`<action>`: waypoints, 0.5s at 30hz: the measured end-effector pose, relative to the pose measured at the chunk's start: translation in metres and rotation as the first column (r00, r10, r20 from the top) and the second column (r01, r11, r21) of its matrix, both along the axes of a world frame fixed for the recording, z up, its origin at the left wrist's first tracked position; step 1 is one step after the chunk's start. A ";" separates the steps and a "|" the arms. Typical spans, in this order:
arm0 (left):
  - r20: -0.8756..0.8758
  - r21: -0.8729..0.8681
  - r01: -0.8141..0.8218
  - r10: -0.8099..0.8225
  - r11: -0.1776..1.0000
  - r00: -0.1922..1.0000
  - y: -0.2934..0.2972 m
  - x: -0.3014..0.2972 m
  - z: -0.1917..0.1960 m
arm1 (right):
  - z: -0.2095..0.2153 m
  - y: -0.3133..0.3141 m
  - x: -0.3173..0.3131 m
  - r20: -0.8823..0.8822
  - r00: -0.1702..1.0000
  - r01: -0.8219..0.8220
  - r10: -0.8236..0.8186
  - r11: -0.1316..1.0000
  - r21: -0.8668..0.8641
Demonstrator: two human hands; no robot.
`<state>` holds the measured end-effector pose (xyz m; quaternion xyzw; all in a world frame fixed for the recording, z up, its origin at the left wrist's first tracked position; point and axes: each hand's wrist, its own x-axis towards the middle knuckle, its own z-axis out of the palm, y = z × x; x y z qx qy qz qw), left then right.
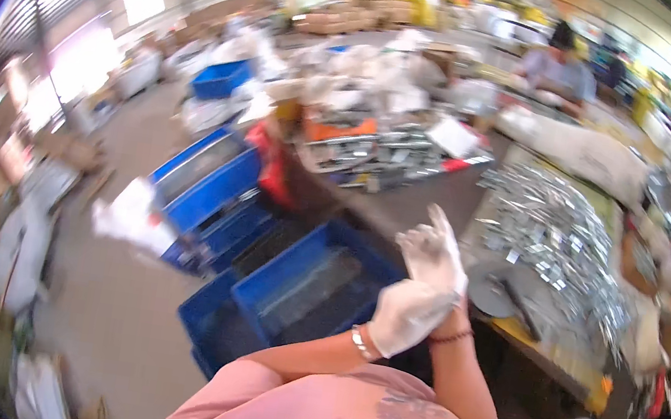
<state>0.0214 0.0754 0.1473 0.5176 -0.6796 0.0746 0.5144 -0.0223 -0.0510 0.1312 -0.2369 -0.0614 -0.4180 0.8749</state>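
Note:
Both of my hands wear thin white gloves and meet in front of my body, above the edge of the dark worktable (388, 209). My left hand (408, 314), with a silver bracelet at its wrist, is closed around the lower part of the right glove near the wrist. Above it, my right hand (437, 252) points away from me, one finger stretched out and the others loosely bent, with nothing visible in it. A beaded bracelet circles the right wrist. Motion blur softens the finger detail.
Blue plastic bins (310, 292) stand at the left, below the table. A heap of shiny metal pieces (553, 233) spreads on the right, beside a grey round dish (492, 295). More metal parts (396, 153) lie ahead. Another person (557, 73) sits at the far right.

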 end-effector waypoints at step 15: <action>-0.312 0.089 0.272 -0.233 0.958 0.921 -0.004 -0.030 0.020 | 0.077 -0.020 -0.041 0.175 0.894 -0.337 0.413 0.876 -0.346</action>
